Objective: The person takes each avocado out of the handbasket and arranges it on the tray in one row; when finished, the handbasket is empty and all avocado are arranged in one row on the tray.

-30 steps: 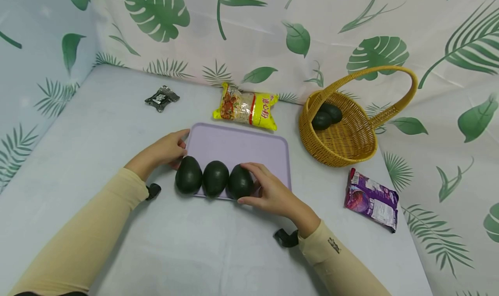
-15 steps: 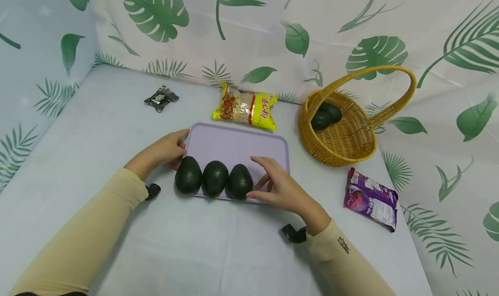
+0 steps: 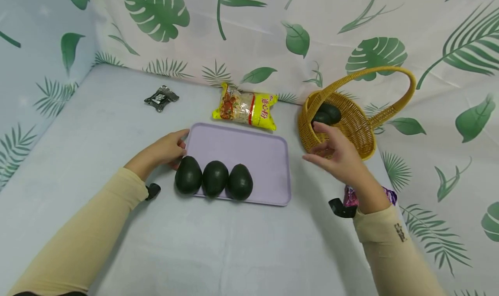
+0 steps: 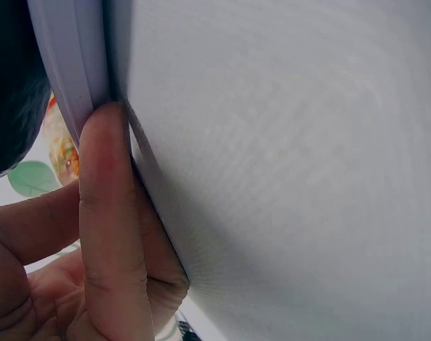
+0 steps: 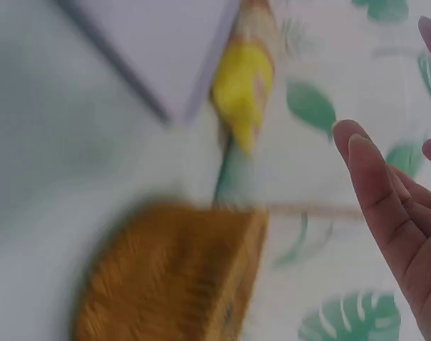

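Three dark green avocados, the left (image 3: 188,175), middle (image 3: 215,179) and right one (image 3: 240,182), lie in a row along the near edge of a light purple tray (image 3: 238,142). My left hand (image 3: 165,149) rests at the tray's left edge; in the left wrist view a straight finger (image 4: 112,199) touches the tray's side. Above the near side of a woven basket (image 3: 306,133) is my right hand (image 3: 343,157), holding nothing, with thumb and fingers spread apart. Two more avocados (image 3: 330,113) sit inside the basket, partly covered by my fingertips in the head view.
A yellow food packet (image 3: 247,107) lies behind the tray. Farther left is a small black-and-silver packet (image 3: 161,98). The purple packet (image 3: 351,196) at the right is mostly hidden by my right wrist. The basket's tall handle (image 3: 409,84) arches over it to the right.
My right hand has let go of the right avocado on the tray and moved right and away from me, over the basket. The left hand and the tray have stayed put.
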Available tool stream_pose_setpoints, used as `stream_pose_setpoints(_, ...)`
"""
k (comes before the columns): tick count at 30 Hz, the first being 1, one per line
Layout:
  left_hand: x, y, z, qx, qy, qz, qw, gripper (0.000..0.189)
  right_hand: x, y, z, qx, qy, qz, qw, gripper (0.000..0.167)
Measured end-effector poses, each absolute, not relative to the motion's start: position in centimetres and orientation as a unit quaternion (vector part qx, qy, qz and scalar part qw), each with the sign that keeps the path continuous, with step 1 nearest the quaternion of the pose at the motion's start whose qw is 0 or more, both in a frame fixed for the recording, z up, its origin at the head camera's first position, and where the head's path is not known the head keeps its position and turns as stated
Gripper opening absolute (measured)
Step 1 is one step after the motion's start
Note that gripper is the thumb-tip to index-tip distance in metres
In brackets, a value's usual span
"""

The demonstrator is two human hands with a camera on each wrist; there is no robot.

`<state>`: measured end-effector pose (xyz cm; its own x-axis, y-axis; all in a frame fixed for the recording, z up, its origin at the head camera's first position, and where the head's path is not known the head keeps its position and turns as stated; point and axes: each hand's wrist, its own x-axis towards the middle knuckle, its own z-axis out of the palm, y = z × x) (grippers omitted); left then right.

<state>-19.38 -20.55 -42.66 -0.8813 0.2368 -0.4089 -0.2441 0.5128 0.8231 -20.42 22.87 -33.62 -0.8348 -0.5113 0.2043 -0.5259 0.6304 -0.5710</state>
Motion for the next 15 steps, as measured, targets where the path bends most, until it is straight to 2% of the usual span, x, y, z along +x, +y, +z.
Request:
stream_pose_setpoints(7, -19.4, -20.7, -42.7, -0.007, 0.835, 0.492, 0.245, 0.073, -25.1, 26.9, -30.7, 0.197, -0.948, 0.249, 0.004, 0.078)
stream_pose_setpoints(15, -19.4, -20.5, -42.6, -0.013, 0.833, 0.495, 0.248, 0.073, -30.8, 29.1, -29.5, 0.133, -0.976, 0.153, -0.083, 0.087)
